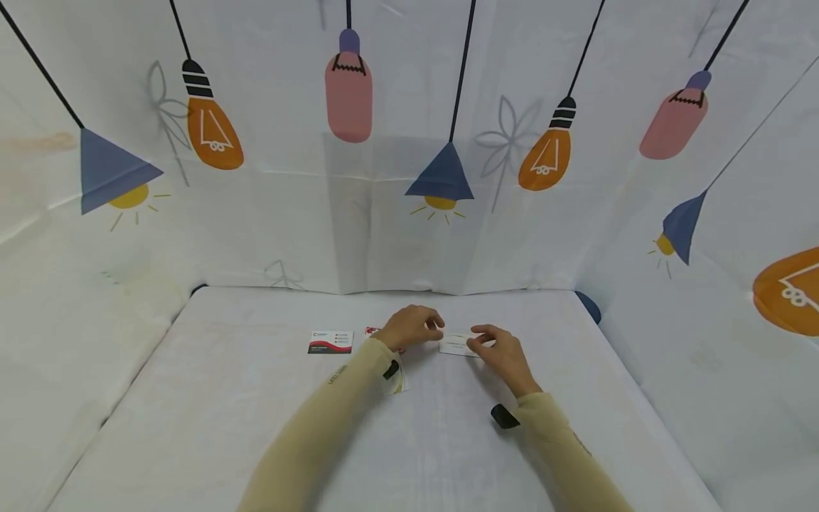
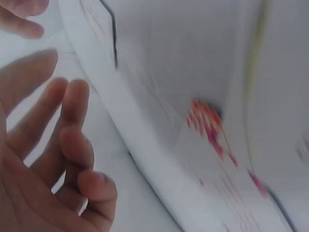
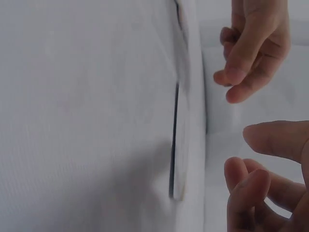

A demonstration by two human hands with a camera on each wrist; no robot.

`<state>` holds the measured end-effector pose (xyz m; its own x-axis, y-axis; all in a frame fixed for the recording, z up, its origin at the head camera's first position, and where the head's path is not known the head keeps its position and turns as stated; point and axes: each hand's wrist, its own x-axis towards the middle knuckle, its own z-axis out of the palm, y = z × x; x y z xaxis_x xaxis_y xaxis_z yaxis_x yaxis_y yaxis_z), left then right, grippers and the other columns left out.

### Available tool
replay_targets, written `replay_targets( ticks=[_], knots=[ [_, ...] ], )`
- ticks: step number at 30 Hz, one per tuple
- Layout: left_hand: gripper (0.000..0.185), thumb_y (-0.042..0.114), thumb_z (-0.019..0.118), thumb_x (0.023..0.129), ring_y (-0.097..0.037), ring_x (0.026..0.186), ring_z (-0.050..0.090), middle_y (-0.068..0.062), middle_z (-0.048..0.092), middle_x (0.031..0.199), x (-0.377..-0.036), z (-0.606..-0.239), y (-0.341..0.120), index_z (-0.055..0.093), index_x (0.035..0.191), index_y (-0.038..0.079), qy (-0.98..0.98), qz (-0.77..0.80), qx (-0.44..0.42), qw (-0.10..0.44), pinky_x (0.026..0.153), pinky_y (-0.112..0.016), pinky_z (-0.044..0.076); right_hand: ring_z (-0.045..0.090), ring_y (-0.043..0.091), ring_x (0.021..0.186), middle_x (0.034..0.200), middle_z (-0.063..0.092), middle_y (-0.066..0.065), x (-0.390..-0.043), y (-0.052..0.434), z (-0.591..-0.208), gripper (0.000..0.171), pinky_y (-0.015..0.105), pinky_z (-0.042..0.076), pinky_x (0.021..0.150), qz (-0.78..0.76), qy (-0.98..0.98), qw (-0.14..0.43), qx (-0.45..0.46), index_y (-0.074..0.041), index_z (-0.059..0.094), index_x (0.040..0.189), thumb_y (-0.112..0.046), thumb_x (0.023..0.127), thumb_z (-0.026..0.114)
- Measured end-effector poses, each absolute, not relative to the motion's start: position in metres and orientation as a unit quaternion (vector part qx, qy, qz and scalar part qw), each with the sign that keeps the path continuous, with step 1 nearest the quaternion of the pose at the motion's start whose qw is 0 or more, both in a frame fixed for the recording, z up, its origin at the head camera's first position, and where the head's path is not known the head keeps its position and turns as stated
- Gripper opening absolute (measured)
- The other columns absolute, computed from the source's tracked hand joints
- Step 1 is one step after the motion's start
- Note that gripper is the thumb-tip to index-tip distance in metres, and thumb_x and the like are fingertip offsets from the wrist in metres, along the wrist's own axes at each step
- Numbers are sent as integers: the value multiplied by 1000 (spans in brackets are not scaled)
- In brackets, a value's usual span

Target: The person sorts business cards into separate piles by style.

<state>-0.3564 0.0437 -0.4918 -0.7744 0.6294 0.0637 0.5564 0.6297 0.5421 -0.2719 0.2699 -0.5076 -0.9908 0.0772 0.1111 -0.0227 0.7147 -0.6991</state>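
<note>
White card (image 1: 458,345) lies flat on the table between my two hands, printed side too small to read from the head view. My left hand (image 1: 411,328) sits at its left end, fingers curled down toward the card's edge; whether they actually touch it I cannot tell. The left wrist view shows my fingers (image 2: 72,125) loosely bent and apart, nothing held between them, with the card's pale edge (image 2: 130,145) running just beside them, blurred. My right hand (image 1: 502,352) is at the card's right end, thumb and forefinger pointing toward its near corner. In the right wrist view my fingertips (image 3: 241,183) are bent but parted, clasping nothing, and the card (image 3: 186,145) sits just beside them, edge-on.

Further left, partly hidden under my left wrist, a second card with red print (image 1: 372,331) peeks out. Beyond it, well apart from my hands, a third card with a dark and red band (image 1: 330,342) lies flat. White cloth covers the table (image 1: 256,427). Backdrop sheets printed with lamps and bulbs (image 1: 348,92) hang behind and at both sides.
</note>
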Motion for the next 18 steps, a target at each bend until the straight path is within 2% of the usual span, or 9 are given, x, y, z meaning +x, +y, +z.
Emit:
replay_targets(
  ticks=[4, 10, 18],
  knots=[
    [27, 28, 73, 95, -11, 93, 59, 10, 68, 99, -357, -490, 28, 74, 119, 16, 888, 270, 359, 96, 86, -30, 47, 60, 15, 70, 103, 73, 3, -263, 255, -507, 40, 30, 46, 57, 396, -915, 76, -9, -12, 70, 126, -30, 90, 75],
    [28, 23, 73, 95, -18, 105, 60, 7, 67, 104, -351, -484, 7, 72, 122, 15, 881, 260, 374, 126, 92, -36, 46, 62, 14, 68, 96, 73, -1, -254, 233, -510, 41, 32, 47, 60, 421, -903, 88, -4, -10, 71, 123, -30, 88, 78],
    [33, 17, 76, 90, -20, 111, 58, 6, 67, 107, -346, -483, -15, 72, 123, 17, 889, 229, 376, 130, 95, -36, 45, 63, 12, 68, 92, 73, -5, -245, 206, -514, 42, 32, 49, 63, 430, -899, 77, -2, -10, 72, 122, -32, 86, 79]
  ],
)
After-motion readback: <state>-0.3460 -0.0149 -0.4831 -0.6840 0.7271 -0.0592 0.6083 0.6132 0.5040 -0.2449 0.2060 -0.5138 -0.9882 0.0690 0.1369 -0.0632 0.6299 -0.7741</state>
